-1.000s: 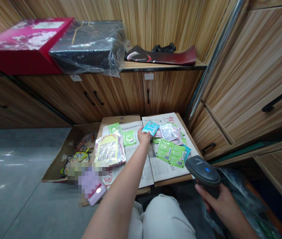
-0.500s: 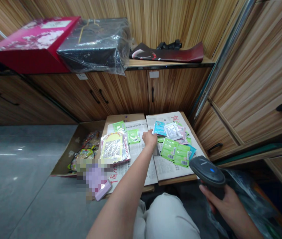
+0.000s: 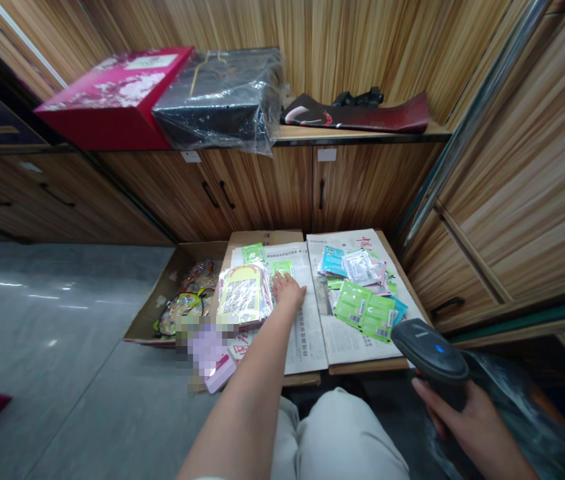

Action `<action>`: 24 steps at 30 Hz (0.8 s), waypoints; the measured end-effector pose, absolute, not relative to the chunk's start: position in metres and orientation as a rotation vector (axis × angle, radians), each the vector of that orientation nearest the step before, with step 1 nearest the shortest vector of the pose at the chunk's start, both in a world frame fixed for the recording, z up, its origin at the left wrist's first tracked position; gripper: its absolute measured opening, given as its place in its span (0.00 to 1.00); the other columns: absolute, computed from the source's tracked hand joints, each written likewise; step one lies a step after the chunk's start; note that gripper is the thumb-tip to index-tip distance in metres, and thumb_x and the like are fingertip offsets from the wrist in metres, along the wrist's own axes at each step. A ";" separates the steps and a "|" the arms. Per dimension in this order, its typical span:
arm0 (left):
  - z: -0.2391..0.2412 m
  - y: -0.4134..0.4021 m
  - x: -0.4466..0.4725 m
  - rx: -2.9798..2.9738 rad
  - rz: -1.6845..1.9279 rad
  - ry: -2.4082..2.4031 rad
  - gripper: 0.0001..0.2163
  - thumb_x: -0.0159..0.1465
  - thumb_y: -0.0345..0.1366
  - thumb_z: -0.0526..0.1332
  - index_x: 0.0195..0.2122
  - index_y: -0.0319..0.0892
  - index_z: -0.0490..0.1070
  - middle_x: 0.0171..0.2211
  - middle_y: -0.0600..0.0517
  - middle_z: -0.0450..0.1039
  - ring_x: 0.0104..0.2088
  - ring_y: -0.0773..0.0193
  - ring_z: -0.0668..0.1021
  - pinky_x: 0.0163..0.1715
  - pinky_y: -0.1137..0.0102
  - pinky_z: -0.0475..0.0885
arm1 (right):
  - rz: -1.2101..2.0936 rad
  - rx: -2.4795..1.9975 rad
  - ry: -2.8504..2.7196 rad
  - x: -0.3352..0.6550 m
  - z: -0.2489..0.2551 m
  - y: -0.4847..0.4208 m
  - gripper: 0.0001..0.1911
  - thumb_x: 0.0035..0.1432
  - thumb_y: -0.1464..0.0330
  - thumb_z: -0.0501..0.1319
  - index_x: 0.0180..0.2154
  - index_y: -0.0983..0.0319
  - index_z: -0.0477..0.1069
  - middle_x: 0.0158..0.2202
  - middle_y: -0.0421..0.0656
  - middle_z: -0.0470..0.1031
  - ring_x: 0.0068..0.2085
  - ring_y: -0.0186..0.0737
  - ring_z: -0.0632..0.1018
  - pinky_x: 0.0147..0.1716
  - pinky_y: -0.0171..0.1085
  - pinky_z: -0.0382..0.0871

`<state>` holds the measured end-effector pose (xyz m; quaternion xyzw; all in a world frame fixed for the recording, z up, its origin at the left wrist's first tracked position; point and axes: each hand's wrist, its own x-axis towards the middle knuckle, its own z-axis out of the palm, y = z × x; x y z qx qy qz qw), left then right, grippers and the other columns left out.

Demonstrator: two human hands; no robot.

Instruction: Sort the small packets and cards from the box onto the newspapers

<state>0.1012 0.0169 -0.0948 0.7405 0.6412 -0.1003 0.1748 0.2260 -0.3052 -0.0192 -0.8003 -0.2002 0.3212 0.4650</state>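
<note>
My left hand (image 3: 288,291) is open, its fingers spread over a green packet (image 3: 282,268) on the left sheet of newspaper (image 3: 307,347). Just left of it lies a stack of yellow-fronted, plastic-wrapped sheets (image 3: 242,295), with another green packet (image 3: 254,253) behind. In my right hand (image 3: 455,407) is a dark grey handheld barcode scanner (image 3: 431,353) with a blue light on top, its head pointing toward the packets. On the right sheet of newspaper (image 3: 352,349), several green packets (image 3: 365,310), a blue packet (image 3: 333,261) and a silvery white packet (image 3: 360,267) overlap in a loose pile.
An open cardboard box (image 3: 150,320) with plastic-wrapped items stands at the left. A lilac object (image 3: 220,373), partly pixelated, lies at the front left. Wooden cabinets (image 3: 267,190) rise behind, with a pink box (image 3: 117,100) and a plastic-wrapped black box (image 3: 217,100) on their ledge.
My left hand has moved left, from beside the blue packet to the green packet near the stack, and its fingers have spread. My right hand still holds the scanner. The view has shifted slightly.
</note>
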 end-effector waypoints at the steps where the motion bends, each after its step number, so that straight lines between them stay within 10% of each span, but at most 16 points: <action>1: -0.093 0.015 0.101 2.124 -0.253 1.811 0.32 0.65 0.45 0.55 0.67 0.33 0.52 0.69 0.32 0.40 0.68 0.42 0.49 0.62 0.55 0.53 | 0.788 -1.965 -0.490 0.225 -0.019 -0.304 0.21 0.45 0.50 0.68 0.29 0.61 0.71 0.09 0.34 0.64 0.12 0.36 0.66 0.12 0.35 0.59; 6: -0.082 0.011 0.104 2.183 -0.061 1.863 0.16 0.67 0.39 0.53 0.52 0.40 0.69 0.56 0.35 0.64 0.57 0.47 0.67 0.51 0.60 0.65 | 0.782 -1.959 -0.494 0.222 -0.016 -0.301 0.21 0.44 0.50 0.68 0.29 0.61 0.70 0.09 0.34 0.65 0.11 0.36 0.66 0.12 0.35 0.60; 16: -0.090 0.024 0.095 1.952 0.197 1.979 0.31 0.48 0.34 0.73 0.51 0.38 0.63 0.50 0.34 0.69 0.52 0.45 0.73 0.47 0.60 0.67 | 0.790 -1.962 -0.483 0.225 -0.015 -0.300 0.23 0.44 0.50 0.68 0.33 0.62 0.71 0.10 0.33 0.64 0.12 0.36 0.66 0.12 0.35 0.60; 24: -0.081 0.033 0.089 1.327 0.623 1.526 0.13 0.44 0.32 0.72 0.27 0.40 0.69 0.25 0.51 0.73 0.32 0.56 0.79 0.31 0.66 0.73 | 0.770 -1.921 -0.499 0.222 -0.011 -0.302 0.22 0.44 0.51 0.68 0.32 0.61 0.71 0.11 0.32 0.64 0.12 0.35 0.66 0.12 0.35 0.58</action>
